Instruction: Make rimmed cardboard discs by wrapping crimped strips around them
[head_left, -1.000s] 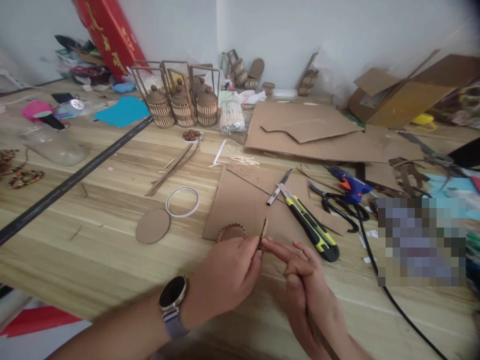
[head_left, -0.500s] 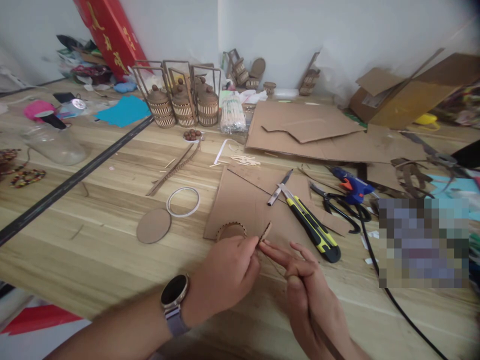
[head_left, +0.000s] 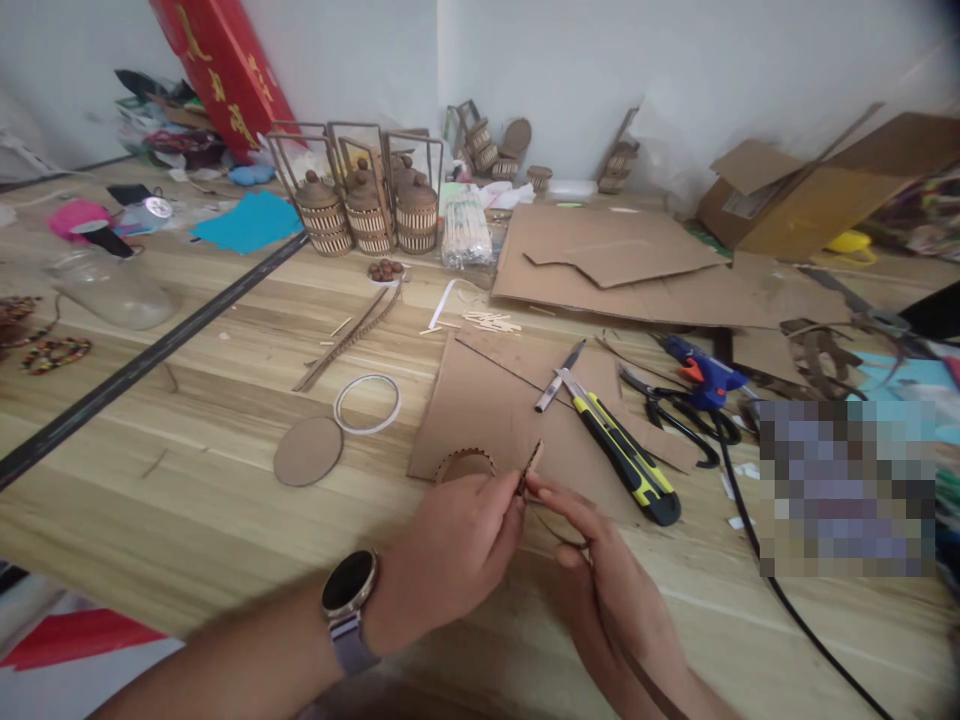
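Note:
My left hand (head_left: 446, 545), a watch on its wrist, is closed in a pinch on a narrow corrugated cardboard strip (head_left: 532, 462). Past its knuckles shows a curved piece with a wavy corrugated edge (head_left: 466, 463); my hand hides whether the two are joined. My right hand (head_left: 626, 590) meets the left at the strip, its index finger pressed there. A thin brown length of strip loops below that finger and runs down across the palm. Under both hands lies a cardboard sheet (head_left: 480, 390). A cardboard disc (head_left: 307, 452) and a white ring (head_left: 337, 405) rest to the left.
On the sheet are a yellow-black utility knife (head_left: 626, 450) and a marker (head_left: 559, 378). To the right lie black-handled scissors (head_left: 682, 410), a blue glue gun (head_left: 705, 370) and its cable (head_left: 750, 530). Farther back stand small lidded baskets (head_left: 322, 215), a bead dish (head_left: 386, 271) and cardboard (head_left: 607, 240).
My right hand's fingers have drawn in, its raised finger lowered, and a loop of the strip now shows below the index finger. My left hand has barely moved.

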